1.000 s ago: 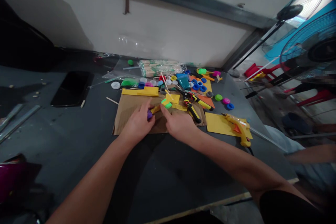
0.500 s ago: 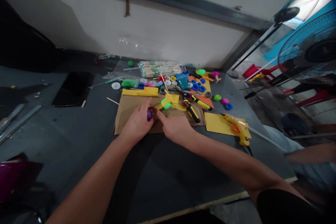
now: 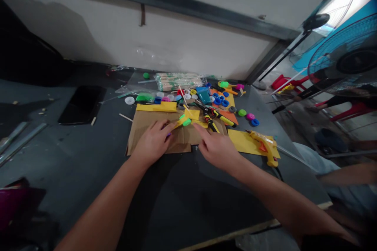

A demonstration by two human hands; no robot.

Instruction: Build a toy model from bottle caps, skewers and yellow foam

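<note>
My left hand [image 3: 154,141] is closed over the cardboard [image 3: 141,123], its fingers around a yellow strip piece [image 3: 177,122] with bright green caps [image 3: 185,120] at the far end. A bit of purple [image 3: 169,134] shows under those fingertips, mostly hidden. My right hand [image 3: 219,150] is off to the right with its index finger stretched out and the others curled; nothing visible is in it. That fingertip is near a yellow paper piece [image 3: 192,114] and yellow-and-black pliers [image 3: 209,117].
A yellow glue gun [image 3: 266,145] lies on yellow card [image 3: 240,141] at right. Behind the cardboard are blue bottle caps [image 3: 217,101] and a wrapped bundle of sticks [image 3: 178,81]. A phone [image 3: 81,104] lies at left. Another person's arm [image 3: 349,174] shows at far right.
My right hand has moved right, away from my left hand and the purple piece. My left hand stays on the piece, its fingers now covering more of the purple. The camera view has shifted slightly.
</note>
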